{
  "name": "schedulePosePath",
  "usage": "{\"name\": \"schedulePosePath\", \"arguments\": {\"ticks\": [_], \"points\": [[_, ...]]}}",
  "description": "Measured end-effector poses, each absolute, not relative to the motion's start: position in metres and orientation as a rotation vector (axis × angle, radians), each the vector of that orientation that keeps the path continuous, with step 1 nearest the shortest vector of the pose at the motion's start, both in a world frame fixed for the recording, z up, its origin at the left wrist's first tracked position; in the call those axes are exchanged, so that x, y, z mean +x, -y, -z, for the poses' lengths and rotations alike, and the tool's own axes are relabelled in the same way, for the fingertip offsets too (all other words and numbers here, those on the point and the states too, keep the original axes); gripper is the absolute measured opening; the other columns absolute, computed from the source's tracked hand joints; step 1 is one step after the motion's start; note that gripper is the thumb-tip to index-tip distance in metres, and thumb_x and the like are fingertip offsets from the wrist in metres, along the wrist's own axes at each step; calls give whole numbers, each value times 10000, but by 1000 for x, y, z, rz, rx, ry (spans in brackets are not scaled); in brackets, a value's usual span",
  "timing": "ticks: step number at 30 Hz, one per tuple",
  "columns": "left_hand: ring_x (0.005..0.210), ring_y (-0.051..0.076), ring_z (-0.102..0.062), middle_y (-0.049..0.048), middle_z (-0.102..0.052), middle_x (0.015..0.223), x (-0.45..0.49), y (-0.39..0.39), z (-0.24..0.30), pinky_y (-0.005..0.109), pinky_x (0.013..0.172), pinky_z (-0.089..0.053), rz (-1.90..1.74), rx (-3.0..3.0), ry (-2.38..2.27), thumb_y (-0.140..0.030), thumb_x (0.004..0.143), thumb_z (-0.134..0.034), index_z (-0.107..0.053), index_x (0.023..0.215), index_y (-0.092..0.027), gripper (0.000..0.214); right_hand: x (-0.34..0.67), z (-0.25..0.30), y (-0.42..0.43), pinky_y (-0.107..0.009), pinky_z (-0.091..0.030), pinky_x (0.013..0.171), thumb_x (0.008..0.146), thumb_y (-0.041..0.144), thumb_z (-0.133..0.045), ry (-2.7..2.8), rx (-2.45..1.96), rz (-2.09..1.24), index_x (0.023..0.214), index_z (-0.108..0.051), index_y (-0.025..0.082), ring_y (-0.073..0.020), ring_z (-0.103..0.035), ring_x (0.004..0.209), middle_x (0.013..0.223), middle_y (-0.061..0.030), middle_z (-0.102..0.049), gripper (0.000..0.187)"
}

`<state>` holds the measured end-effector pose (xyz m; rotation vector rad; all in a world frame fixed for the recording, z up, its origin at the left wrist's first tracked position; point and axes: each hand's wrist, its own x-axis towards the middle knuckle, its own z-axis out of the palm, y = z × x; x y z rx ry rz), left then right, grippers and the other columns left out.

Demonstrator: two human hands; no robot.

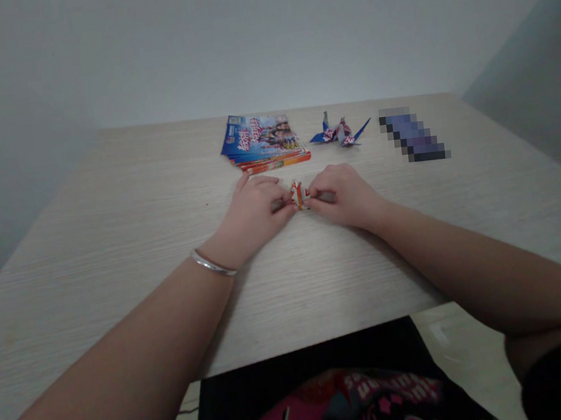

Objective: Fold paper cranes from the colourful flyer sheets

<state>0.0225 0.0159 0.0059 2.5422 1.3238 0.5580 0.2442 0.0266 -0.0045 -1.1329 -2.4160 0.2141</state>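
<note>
Between my two hands is a small piece of folded paper (300,196), white with orange and red print. My left hand (260,205), with a silver bangle on its wrist, pinches the paper's left side between thumb and fingers. The right side is pinched by my right hand (341,193). Parts of the paper are hidden behind the fingertips, so its full folded shape does not show. Just beyond the hands lie a fanned stack of printed leaflets (263,138) and a pair of blue folded paper cranes (340,131).
A dark flat object (413,134), pixelated, lies at the back right of the pale wooden table (124,206). The table's far edge runs along a plain wall (262,38). My lap, in dark clothing with pink print, is below the near edge.
</note>
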Motion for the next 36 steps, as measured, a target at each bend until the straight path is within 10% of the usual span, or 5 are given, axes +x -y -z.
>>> {"name": "schedulePosePath", "arguments": {"ticks": [21, 36], "points": [[1030, 265, -678, 44, -747, 919, 31, -14, -6, 593, 1198, -313, -604, 2414, -1425, -324, 915, -636, -689, 767, -201, 200, 235, 7, -30, -302, -430, 693, 797, 258, -710, 2133, -1328, -559, 733, -660, 200, -160, -610, 683, 744, -22, -726, 99], [1276, 299, -656, 71, -793, 1015, 28, -8, -5, 649, 1305, -151, -636, 2772, -1338, -290, 929, -598, -789, 885, -237, 203, 249, 4, -33, -399, -435, 902, 834, 246, -706, 2462, -1066, -301, 787, -734, 221, -234, -730, 901, 905, -29, -810, 60]]}}
